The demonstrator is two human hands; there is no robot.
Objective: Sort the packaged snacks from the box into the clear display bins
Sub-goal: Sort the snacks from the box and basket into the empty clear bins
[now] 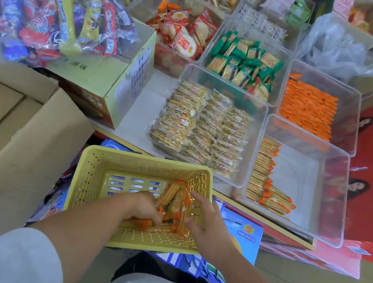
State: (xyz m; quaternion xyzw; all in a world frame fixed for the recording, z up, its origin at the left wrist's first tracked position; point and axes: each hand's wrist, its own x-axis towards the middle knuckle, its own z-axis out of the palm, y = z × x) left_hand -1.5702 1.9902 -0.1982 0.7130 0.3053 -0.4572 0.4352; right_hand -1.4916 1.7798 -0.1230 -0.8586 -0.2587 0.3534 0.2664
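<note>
Both bare forearms are angling forward and down side by side, the left hand (144, 207) curling its fingers round orange-ended snack packets (173, 200), the right hand (205, 221) hovering beside it, fingers spread loosely.

Two hands, left grip (146, 208) and right grip (207, 222), in one yellow basket (144, 157) of cracker packs (175, 202), too jumbled to count. Beyond the grips: five clear bins (301, 178) plainly seen, more behind; one carton (108, 74); one sweets bag (55, 5).
</note>
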